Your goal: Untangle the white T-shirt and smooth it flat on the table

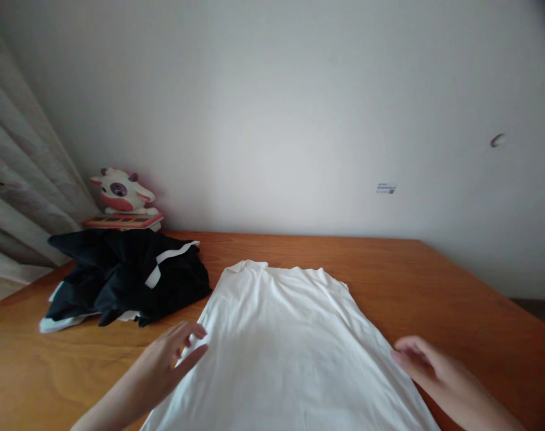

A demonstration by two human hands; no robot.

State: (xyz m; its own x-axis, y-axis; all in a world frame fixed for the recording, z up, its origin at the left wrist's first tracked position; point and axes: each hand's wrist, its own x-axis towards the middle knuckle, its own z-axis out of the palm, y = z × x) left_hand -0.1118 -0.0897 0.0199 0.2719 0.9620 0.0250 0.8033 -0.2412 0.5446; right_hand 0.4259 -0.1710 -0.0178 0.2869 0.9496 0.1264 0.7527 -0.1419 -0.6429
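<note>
A white cloth garment (290, 347), shaped like a shirt, lies spread out flat on the wooden table, its narrower end away from me. Its near end runs out of the bottom of the view. At its left edge is my left hand (176, 353), thumb and fingers apart with nothing between them. My right hand (423, 362) is beside the right edge, fingers loosely curved and the thumb tip close to the fabric. Whether that thumb touches the cloth is hard to see.
A crumpled black garment with white trim (129, 275) lies on the table (380, 263) at the left. Behind it stands a cow-shaped toy (124, 194) with a keyboard-like base. A pale curtain (21, 161) hangs far left. The wall behind carries a small label (386, 188).
</note>
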